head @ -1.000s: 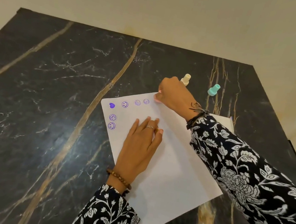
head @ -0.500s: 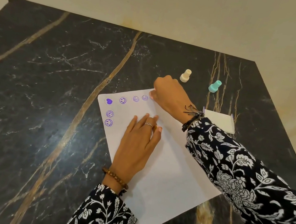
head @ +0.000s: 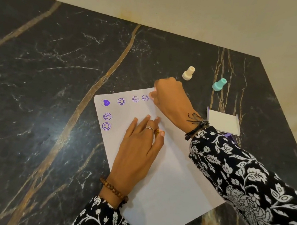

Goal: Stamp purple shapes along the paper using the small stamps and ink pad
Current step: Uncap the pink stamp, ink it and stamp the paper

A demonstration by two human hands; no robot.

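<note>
A white paper lies at an angle on the dark marble table. Purple marks run along its far edge: a heart and smiley faces, with two more faces down the left edge. My right hand is curled at the paper's far corner, next to the last face, and grips a small pink stamp pressed down on the sheet. Only a sliver of the stamp shows. My left hand lies flat on the paper with its fingers straight.
A cream stamp and a teal stamp stand on the table beyond the paper. The ink pad, with its white lid open, sits to the right, partly behind my right sleeve. The table's right edge is close by.
My right hand has stayed pressed at the paper's far corner. My left hand has not moved. Only the view has shifted a little.
</note>
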